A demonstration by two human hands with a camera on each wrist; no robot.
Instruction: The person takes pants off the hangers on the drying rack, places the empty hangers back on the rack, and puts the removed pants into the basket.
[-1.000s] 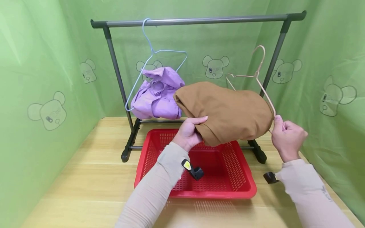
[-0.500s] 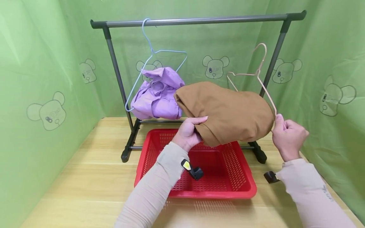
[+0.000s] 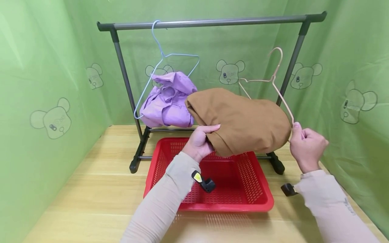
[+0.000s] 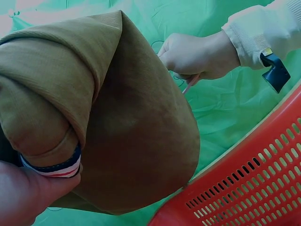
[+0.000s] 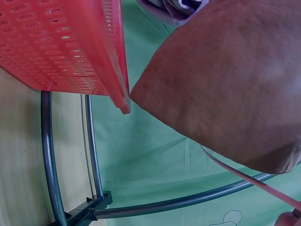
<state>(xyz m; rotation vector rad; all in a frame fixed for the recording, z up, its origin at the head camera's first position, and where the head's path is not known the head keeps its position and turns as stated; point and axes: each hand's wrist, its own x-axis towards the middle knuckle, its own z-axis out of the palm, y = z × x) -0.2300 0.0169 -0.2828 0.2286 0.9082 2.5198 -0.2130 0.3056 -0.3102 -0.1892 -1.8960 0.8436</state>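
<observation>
In the head view, my left hand grips the near left end of a folded brown garment, thumb on top. A blue, white and red striped band shows inside its fold in the left wrist view. My right hand holds the lower right side of a pink wire hanger. The brown garment lies over the hanger's lower part and hides it. Its hook stands up, apart from the rack's bar. At the left, a purple garment is draped on a blue hanger.
A red perforated basket sits on the wooden table below the brown garment. Behind it stands the clothes rack, its top bar carrying the blue hanger. Green curtains enclose the back and both sides.
The pink hanger's hook rises slightly with my right hand, then tips back down and a little left. Both hands keep their grips, and the brown garment barely shifts.
</observation>
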